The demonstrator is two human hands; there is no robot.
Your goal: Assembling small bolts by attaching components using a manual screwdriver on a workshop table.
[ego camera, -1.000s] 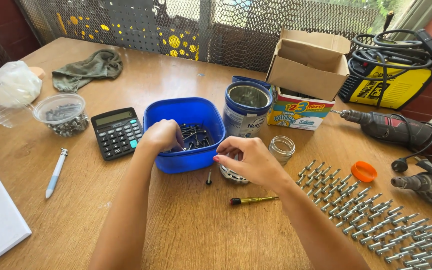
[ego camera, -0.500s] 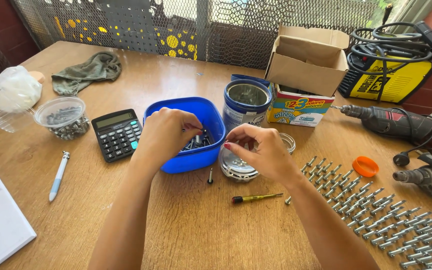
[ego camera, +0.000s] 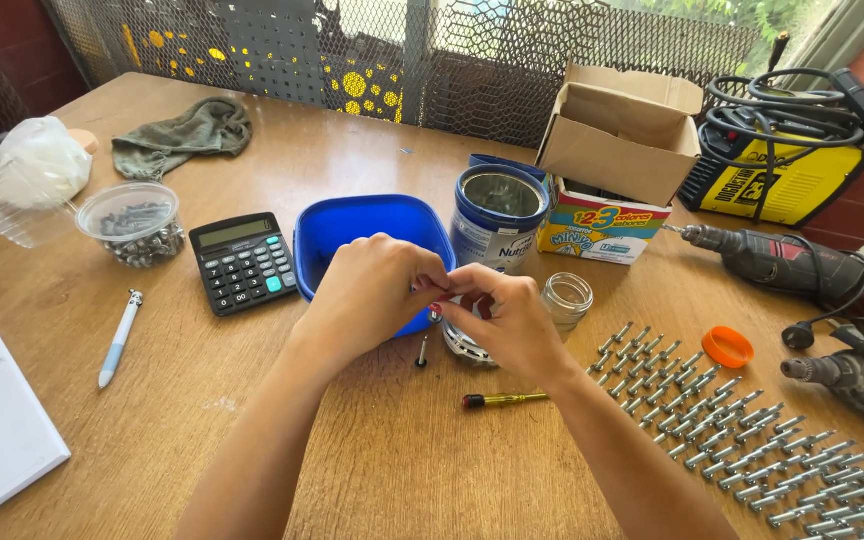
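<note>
Left hand and right hand pinch perhaps a bolt.

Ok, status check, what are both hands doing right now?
Left hand and right hand together, pinching a small fastener. Over blue tub. Loose bolt beneath.

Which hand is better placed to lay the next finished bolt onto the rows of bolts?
Right, probably. The right hand sits nearer the rows of bolts, which lie to its side; the left hand is over the blue tub.

Calculator, pen, cardboard box, drill on table.
</note>
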